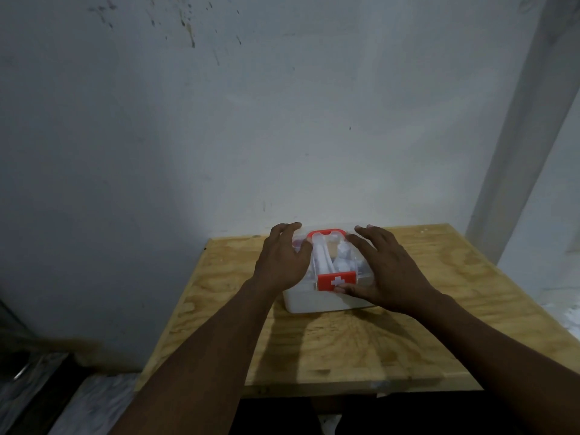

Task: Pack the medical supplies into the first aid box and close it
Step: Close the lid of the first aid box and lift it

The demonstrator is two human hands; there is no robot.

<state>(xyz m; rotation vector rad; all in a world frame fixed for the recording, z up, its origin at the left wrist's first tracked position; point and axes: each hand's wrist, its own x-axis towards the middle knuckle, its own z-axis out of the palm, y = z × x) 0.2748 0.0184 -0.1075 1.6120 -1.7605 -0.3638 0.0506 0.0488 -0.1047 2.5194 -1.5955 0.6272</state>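
I see both sets of fingers spread wide and flat: my left hand [281,260] and right hand [387,271] press the clear lid [329,246] of the first aid box [301,301], right thumb at the red latch [336,281]. The box sits on the plywood table [439,309]. Whitish supplies [340,262] show inside, too blurred to identify.

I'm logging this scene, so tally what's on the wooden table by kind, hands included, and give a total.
First aid box, white with clear lid on: 1
Red latch with white cross: 1
Red handle: 1
Hands on the lid, left hand and right hand: 2
Supplies inside show blurred through the lid; they cannot be counted.
Total: 5
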